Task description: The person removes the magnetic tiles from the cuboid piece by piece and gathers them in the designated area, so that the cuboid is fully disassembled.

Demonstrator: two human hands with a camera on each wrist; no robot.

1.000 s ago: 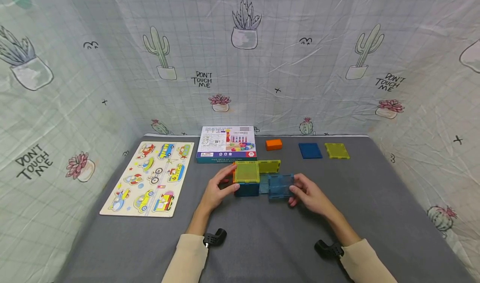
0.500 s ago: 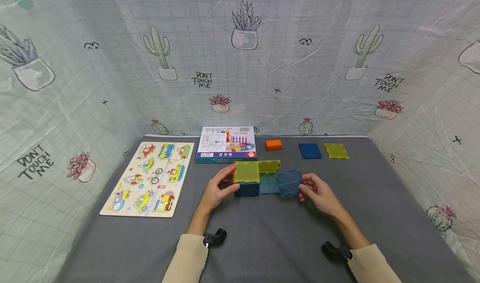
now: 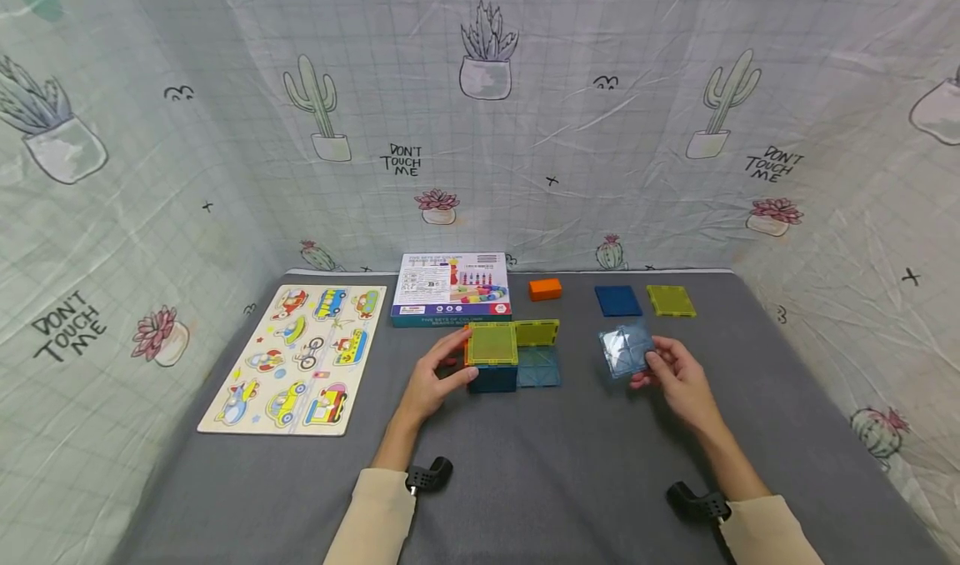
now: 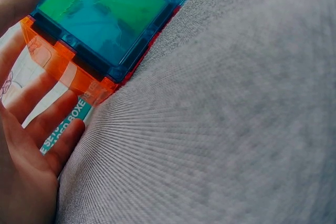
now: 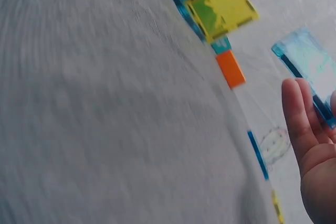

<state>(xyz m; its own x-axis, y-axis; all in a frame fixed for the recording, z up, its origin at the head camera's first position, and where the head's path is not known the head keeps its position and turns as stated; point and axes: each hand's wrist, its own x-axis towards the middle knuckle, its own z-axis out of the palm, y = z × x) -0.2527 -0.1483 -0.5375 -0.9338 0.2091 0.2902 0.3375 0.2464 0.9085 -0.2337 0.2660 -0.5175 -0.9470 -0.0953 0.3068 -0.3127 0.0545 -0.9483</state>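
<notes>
I have the right hand [image 3: 682, 382] thumb and fingers clamped on the right edge of a clear blue tile [image 3: 628, 348], held tilted above the grey table [image 3: 525, 482]. Left hand [image 3: 435, 386] grips the cube [image 3: 492, 346] at its left side: thumb at the near blue face, fingers by the orange side, slightly apart. Cube top is yellow. Just right of the cube I see a flat blue tile [image 3: 539, 367], with an upright yellow tile [image 3: 537, 332] at its far edge. Far side, left to right: carton [image 3: 450, 290], orange block [image 3: 545, 289], dark blue tile [image 3: 618, 301], flat yellow tile [image 3: 671, 301]. Puzzle board [image 3: 258, 384] lies left.
</notes>
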